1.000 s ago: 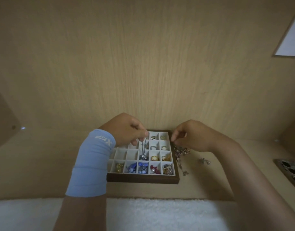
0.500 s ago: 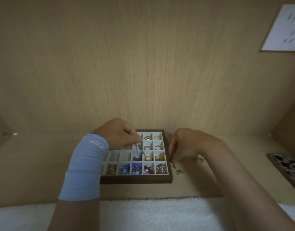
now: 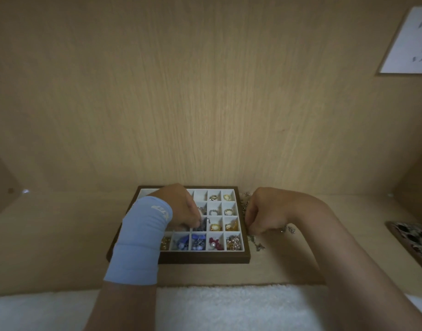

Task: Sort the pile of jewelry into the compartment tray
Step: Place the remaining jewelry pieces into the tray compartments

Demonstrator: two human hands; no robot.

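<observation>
A dark-framed compartment tray (image 3: 205,257) with white cells sits on the wooden shelf. Rings, gold pieces, blue beads and red beads fill several cells on its right and front. My left hand (image 3: 181,209), a blue sleeve at the wrist, is low over the tray's middle, fingertips curled down on a silver chain with a dark pendant (image 3: 203,224) in a cell. My right hand (image 3: 265,215) hovers just right of the tray over the loose jewelry pile (image 3: 257,244), fingers curled down among the pieces; what it pinches is hidden.
A white fluffy mat (image 3: 229,306) lies along the near edge. A second dark tray with patterned contents (image 3: 412,240) sits at the far right. A white sheet (image 3: 410,44) hangs on the back wall at upper right. Wooden walls close in on both sides.
My left hand lowered the dangling chain into a middle cell. My right hand dropped from above the tray's back right corner onto the pile beside the tray.
</observation>
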